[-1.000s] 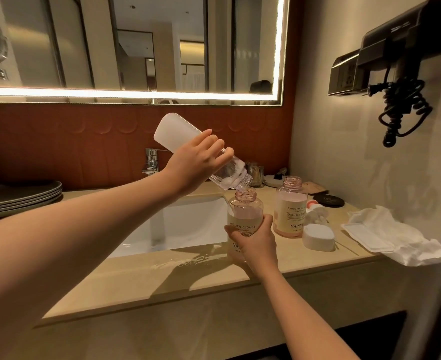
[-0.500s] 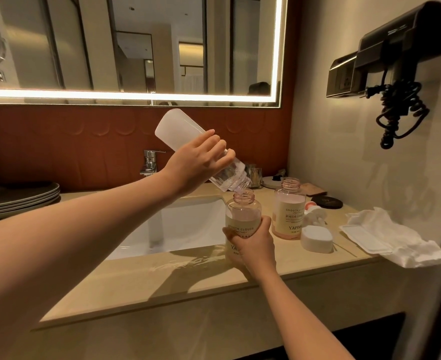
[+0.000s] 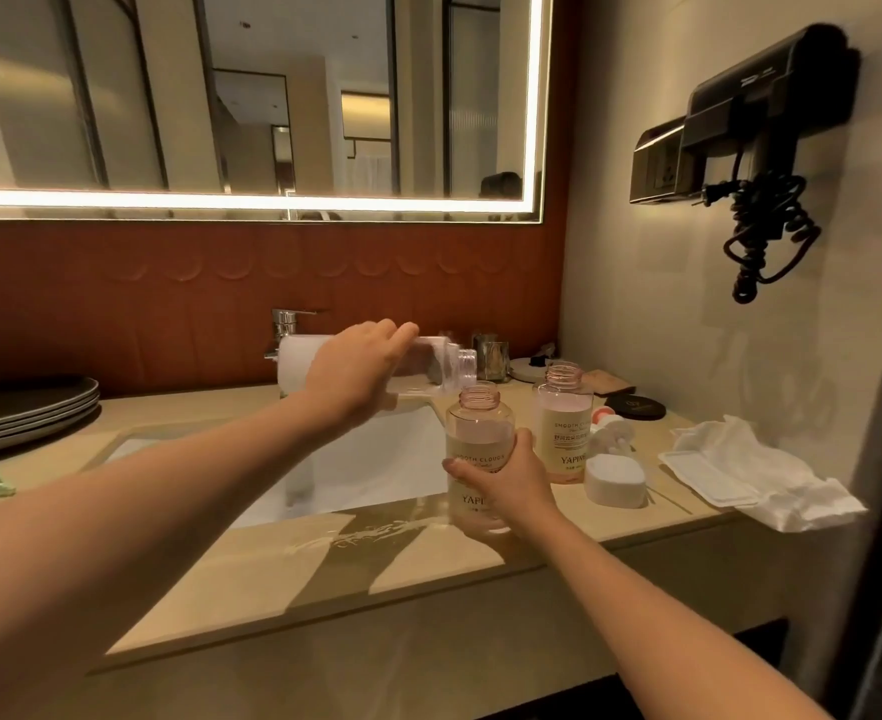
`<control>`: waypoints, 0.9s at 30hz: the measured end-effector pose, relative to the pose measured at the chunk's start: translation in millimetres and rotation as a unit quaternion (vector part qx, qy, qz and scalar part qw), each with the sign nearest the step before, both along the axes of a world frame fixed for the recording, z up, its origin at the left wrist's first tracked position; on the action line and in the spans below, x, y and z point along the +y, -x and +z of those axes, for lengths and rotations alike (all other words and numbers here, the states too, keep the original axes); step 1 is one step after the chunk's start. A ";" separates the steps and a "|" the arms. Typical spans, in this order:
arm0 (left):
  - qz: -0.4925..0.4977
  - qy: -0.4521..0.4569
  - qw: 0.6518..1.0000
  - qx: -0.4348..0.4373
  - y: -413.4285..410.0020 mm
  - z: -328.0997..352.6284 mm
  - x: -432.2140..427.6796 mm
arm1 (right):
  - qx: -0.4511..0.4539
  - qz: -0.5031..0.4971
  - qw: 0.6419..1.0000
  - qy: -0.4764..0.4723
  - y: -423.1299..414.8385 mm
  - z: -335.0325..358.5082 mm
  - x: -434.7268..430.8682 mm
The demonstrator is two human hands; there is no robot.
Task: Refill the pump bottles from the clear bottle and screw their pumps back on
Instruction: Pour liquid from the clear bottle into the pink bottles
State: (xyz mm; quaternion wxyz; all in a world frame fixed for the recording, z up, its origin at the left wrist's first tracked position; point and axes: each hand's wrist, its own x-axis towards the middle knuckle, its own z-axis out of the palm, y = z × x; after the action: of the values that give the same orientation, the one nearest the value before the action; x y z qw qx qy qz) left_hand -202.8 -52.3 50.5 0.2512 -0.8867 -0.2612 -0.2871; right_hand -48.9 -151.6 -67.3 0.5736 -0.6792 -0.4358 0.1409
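One blurred clear bottle [image 3: 298,362] in clamped left fingers [image 3: 396,333], right fingers [image 3: 523,443] round pump bottle [image 3: 477,433], label [image 3: 475,459] half-hidden

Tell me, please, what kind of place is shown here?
Most likely a hotel bathroom. A wall-mounted hair dryer hangs on the right wall, a backlit mirror runs above a sink with a faucet, and small labelled toiletry bottles stand on the vanity counter.

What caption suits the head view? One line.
Left hand holds clear bottle level; right hand grips open pump bottle.
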 end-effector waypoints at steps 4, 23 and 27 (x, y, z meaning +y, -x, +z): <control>-0.029 0.252 0.956 -0.146 -9.1 -13.7 -3.8 | -0.071 -0.031 0.995 0.056 -32.3 8.3 -17.8; -0.218 0.584 0.694 -0.360 -129.5 -65.7 -25.4 | -0.057 -0.161 0.985 0.023 -116.8 -3.8 -56.7; -0.222 0.573 0.694 -0.375 -146.6 -72.7 -15.2 | -0.068 -0.175 0.982 0.021 -121.4 -5.5 -44.7</control>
State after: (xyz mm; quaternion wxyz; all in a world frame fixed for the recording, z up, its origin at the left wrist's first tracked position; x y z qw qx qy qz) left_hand -56.1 -67.5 -22.2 -0.4953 -0.7096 -0.2435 -0.4381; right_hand 72.4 -196.3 -72.9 0.5439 -0.7649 -0.3450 0.0011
